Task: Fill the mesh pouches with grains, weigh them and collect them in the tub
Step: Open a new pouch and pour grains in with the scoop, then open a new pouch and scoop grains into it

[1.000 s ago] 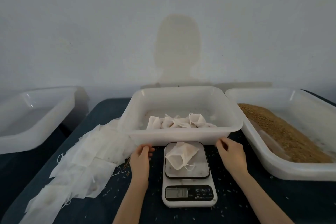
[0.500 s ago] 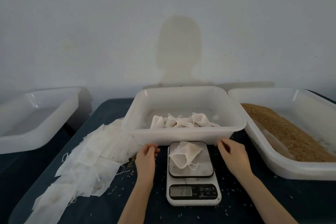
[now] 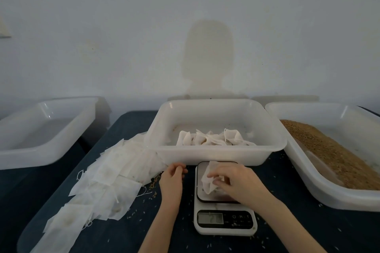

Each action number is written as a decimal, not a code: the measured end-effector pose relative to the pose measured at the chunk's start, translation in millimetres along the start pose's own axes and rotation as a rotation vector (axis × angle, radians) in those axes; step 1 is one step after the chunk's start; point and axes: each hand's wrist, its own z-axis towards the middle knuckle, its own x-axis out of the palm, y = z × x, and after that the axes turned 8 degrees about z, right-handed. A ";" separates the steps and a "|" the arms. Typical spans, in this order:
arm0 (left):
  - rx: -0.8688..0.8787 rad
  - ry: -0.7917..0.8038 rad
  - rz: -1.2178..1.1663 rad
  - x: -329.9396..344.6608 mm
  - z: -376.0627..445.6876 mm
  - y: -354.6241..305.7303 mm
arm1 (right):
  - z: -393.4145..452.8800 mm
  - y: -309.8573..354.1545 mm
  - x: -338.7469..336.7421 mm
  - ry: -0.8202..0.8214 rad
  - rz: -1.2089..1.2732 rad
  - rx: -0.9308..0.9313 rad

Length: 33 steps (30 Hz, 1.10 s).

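One filled pouch sits on the scale, the right hand curled over it and pinching its gathered top; the left hand rests loosely curled beside it, holding nothing. Light, soft and floppy (grains shift inside), it is probably best lifted by the cinched neck toward the tub.

I saw a dark blue cloth-covered table carrying everything. On it, centre-back, sat a white translucent plastic tub, and just right of it a second white plastic tub holding brown grain. A small white digital kitchen scale with a dark platform stood directly in front of the centre tub. A fanned heap of flat empty white mesh pouches trailed from the centre tub's left corner toward the near left edge. Loose scattered grains dotted the cloth near the scale.
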 end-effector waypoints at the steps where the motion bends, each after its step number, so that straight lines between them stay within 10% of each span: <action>1: 0.005 0.001 0.003 0.3 -0.4 0.0 | 2.4 -1.0 -1.1 -0.015 0.021 0.012; 19: -0.019 0.018 -0.029 -0.3 0.0 -1.4 | 93.3 12.9 -80.6 -0.719 0.311 0.065; 26: -0.014 0.033 -0.010 -1.7 -1.2 -0.7 | 97.6 -16.8 -41.8 -0.108 -0.152 0.398; 33: 0.035 0.030 0.046 -2.4 -2.9 -0.6 | 84.8 -12.6 -41.9 -0.103 -0.223 0.393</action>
